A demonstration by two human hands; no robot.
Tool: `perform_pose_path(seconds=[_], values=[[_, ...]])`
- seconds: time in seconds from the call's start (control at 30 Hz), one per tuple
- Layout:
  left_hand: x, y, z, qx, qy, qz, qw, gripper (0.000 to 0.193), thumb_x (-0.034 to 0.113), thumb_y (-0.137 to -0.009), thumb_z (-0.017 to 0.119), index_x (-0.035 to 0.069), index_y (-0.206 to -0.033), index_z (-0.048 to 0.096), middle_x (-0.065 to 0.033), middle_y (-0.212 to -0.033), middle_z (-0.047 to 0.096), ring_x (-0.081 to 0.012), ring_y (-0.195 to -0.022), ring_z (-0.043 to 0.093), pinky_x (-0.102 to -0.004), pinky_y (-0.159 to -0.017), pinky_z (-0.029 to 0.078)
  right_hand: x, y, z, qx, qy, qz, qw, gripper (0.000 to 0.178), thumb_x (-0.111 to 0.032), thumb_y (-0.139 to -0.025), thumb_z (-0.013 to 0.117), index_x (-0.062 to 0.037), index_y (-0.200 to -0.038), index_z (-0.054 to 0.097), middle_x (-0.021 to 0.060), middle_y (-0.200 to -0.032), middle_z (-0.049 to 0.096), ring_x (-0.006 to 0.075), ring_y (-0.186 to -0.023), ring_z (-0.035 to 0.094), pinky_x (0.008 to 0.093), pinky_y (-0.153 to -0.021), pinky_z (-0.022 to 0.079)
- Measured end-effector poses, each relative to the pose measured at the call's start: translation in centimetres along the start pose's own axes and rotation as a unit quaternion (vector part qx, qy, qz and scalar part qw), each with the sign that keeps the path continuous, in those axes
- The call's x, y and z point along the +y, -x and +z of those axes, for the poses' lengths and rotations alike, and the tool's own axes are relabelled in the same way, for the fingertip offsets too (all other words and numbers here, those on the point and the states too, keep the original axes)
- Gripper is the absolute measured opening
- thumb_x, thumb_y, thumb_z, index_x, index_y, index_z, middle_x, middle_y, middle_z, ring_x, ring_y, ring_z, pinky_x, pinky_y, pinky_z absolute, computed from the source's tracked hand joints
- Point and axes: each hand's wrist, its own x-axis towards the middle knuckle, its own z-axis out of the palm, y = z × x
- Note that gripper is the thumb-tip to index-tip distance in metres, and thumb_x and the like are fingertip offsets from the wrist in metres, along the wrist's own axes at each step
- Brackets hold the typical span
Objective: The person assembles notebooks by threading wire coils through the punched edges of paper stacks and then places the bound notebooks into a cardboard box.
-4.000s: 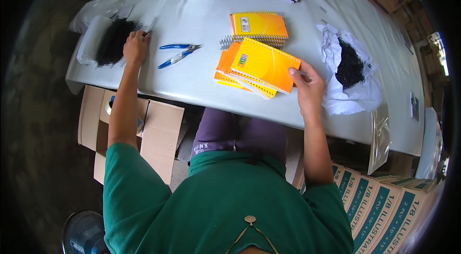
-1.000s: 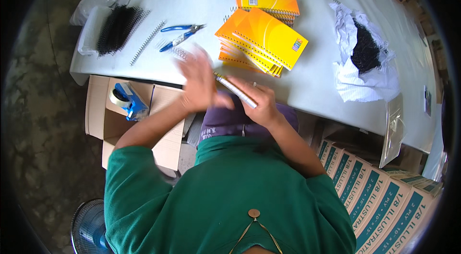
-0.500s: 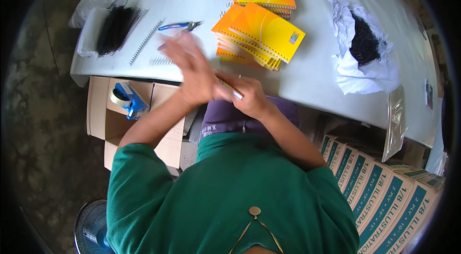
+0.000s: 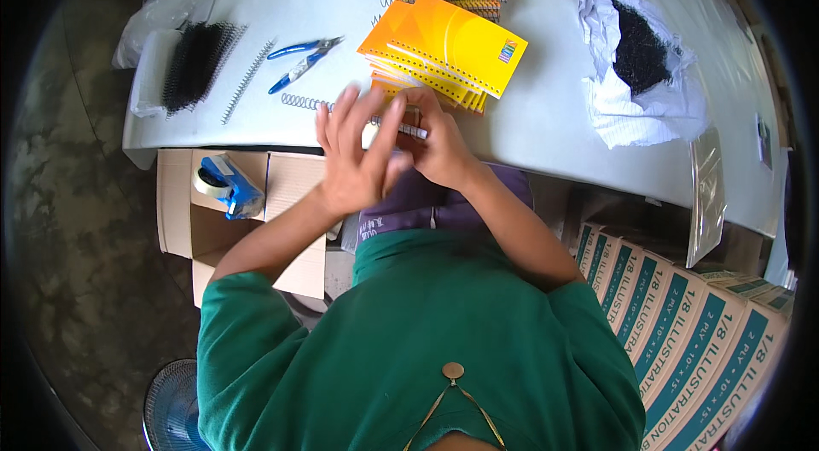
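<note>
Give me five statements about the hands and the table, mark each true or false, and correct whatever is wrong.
1. The right hand holds a small pad. True.
2. The left hand grips the blue-handled pliers. False: they lie on the table, apart from both hands.
3. The black coils on the right lie on crumpled white paper. True.
4. The tape dispenser is red. False: it is blue.
5. The top yellow notebook just beyond the hands has bare punched holes along its near edge. True.
</note>
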Motion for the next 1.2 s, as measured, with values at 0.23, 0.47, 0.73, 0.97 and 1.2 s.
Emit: perform_pose_path(seconds=[0.23, 0.47, 0.73, 0.97, 1.2], values=[[-1.3, -5.6, -3.2, -0.205, 0.187, -0.019, 0.961, 0.028, 0.018, -0.067, 0.071, 0.015, -0.093, 0.061, 0.0019, -0.091, 0.061, -0.0161, -0.088, 0.056, -0.0347, -0.079, 0.033, -0.3, -0.5, 0.1, 0.007, 0.024, 0.013, 1.0, 0.039, 0.005, -0.073, 0.06, 0.0006, -0.108, 0.042, 0.0136, -0.096, 0.053, 0.0277, -0.085, 0.06, 0.034, -0.071, 0.049], [-0.6, -6.4, -3.9, -0.214, 0.134, 0.018, 0.967, 0.027, 0.016, -0.071, 0.07, 0.011, -0.095, 0.058, -0.0012, -0.092, 0.062, -0.018, -0.088, 0.057, -0.0344, -0.079, 0.033, -0.2, -0.7, -0.5, -0.001, 0.139, 0.002, 0.99, 0.039, 0.001, -0.075, 0.061, 0.0016, -0.109, 0.042, 0.0165, -0.099, 0.053, 0.03, -0.089, 0.058, 0.0365, -0.076, 0.047], [-0.5, -8.0, -5.9, -0.219, 0.152, 0.005, 0.964, 0.019, 0.01, -0.068, 0.068, 0.011, -0.085, 0.059, -0.0004, -0.082, 0.062, -0.0168, -0.081, 0.059, -0.0365, -0.083, 0.036, -3.5, -0.8, -0.5, -0.004, 0.158, -0.021, 0.987, 0.03, -0.002, -0.08, 0.057, 0.0013, -0.105, 0.04, 0.0198, -0.087, 0.06, 0.0374, -0.086, 0.06, 0.0401, -0.07, 0.047], [-1.6, -10.3, -7.8, -0.174, 0.148, -0.018, 0.973, 0.028, 0.022, -0.056, 0.078, 0.014, -0.078, 0.063, 0.0012, -0.076, 0.056, -0.0185, -0.082, 0.055, -0.0349, -0.08, 0.035, -7.1, -1.8, -0.3, -0.046, 0.087, 0.027, 0.995, 0.031, -0.005, -0.086, 0.052, -0.0009, -0.113, 0.035, 0.0208, -0.092, 0.059, 0.0348, -0.088, 0.061, 0.0374, -0.072, 0.047], [-0.6, -15.7, -3.9, 0.16, 0.565, -0.305, 0.749, 0.034, 0.011, -0.083, 0.064, -0.004, -0.108, 0.047, -0.0056, -0.09, 0.057, -0.0132, -0.082, 0.057, -0.024, -0.074, 0.045, -10.3, -10.8, -5.0, 0.199, -0.159, -0.195, 0.947, 0.037, -0.029, -0.094, 0.046, -0.0019, -0.118, 0.038, 0.0103, -0.107, 0.047, 0.0161, -0.103, 0.046, 0.028, -0.09, 0.038]])
